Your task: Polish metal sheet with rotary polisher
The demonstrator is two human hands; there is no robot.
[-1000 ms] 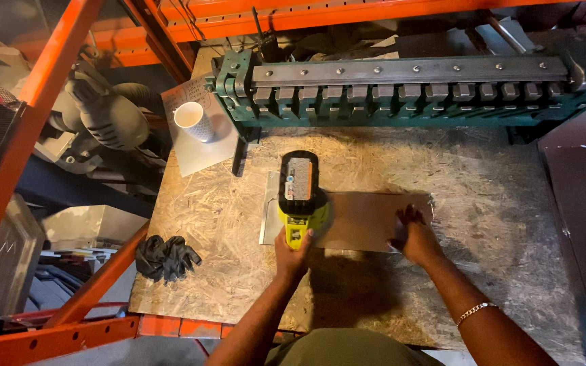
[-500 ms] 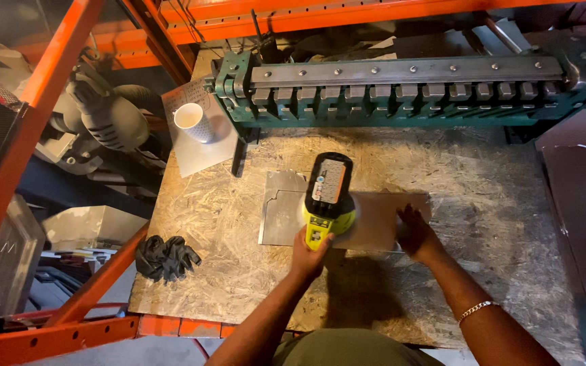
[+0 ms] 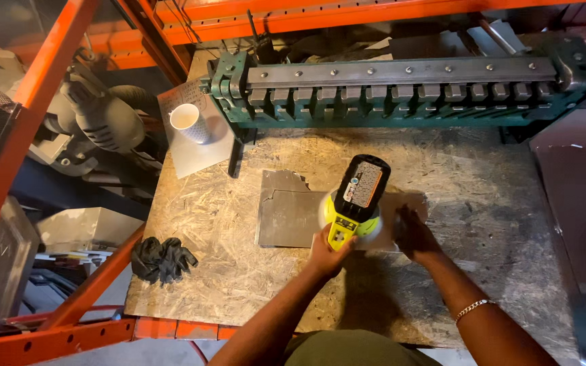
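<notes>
My left hand (image 3: 329, 247) grips the yellow-green handle of a cordless power tool (image 3: 356, 202) with a black battery pack on top. The tool stands over a thin grey metal sheet (image 3: 291, 215) that lies flat on the chipboard bench (image 3: 239, 271). The sheet's upper edge is jagged. My right hand (image 3: 412, 234) presses flat on the right end of the sheet, fingers spread, right beside the tool.
A green metal bending brake (image 3: 401, 85) spans the back of the bench. A paper cup (image 3: 188, 122) stands on a small sheet at the back left. Black gloves (image 3: 161, 259) lie at the front left corner. Orange rack beams (image 3: 42, 102) frame the left side.
The tool in my left hand has moved right along the metal sheet, uncovering its left part. My right hand has stayed on the sheet's right end.
</notes>
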